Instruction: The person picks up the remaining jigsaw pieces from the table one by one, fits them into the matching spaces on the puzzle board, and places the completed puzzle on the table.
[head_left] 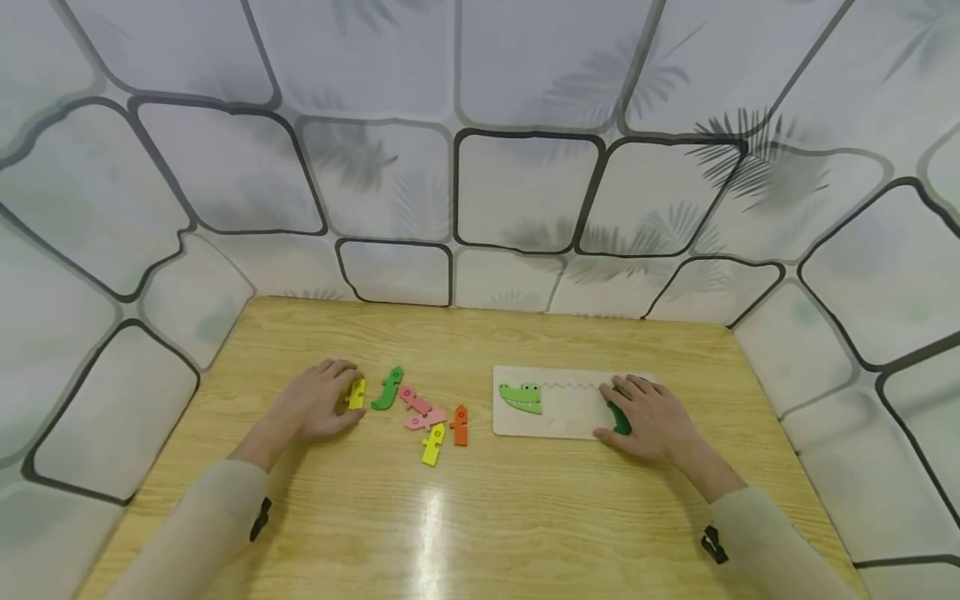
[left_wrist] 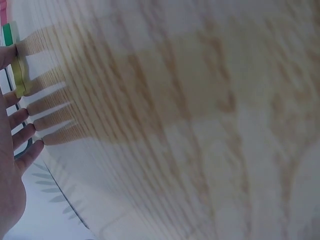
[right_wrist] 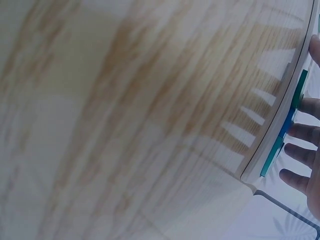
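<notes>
At the left of the table, my left hand (head_left: 317, 400) holds a yellow puzzle piece (head_left: 357, 393) between thumb and fingertips. The left wrist view shows the same yellow piece (left_wrist: 19, 77) standing on edge between thumb and index finger. My right hand (head_left: 651, 421) rests over the right end of a pale puzzle board (head_left: 572, 417), fingers spread. Beneath it a dark green piece (head_left: 620, 418) is partly covered. In the right wrist view, the fingers lie at a blue piece (right_wrist: 286, 122) and a teal piece (right_wrist: 271, 157) on the board. A green crocodile head (head_left: 521, 398) sits at the board's left end.
Loose pieces lie between the hands: a green tail-shaped piece (head_left: 388, 389), two pink ones (head_left: 415, 401) touching each other, another yellow piece (head_left: 432, 446) and an orange piece (head_left: 461, 427). A patterned cloth wall (head_left: 397, 271) borders the wooden table (head_left: 525, 525) at the back and sides.
</notes>
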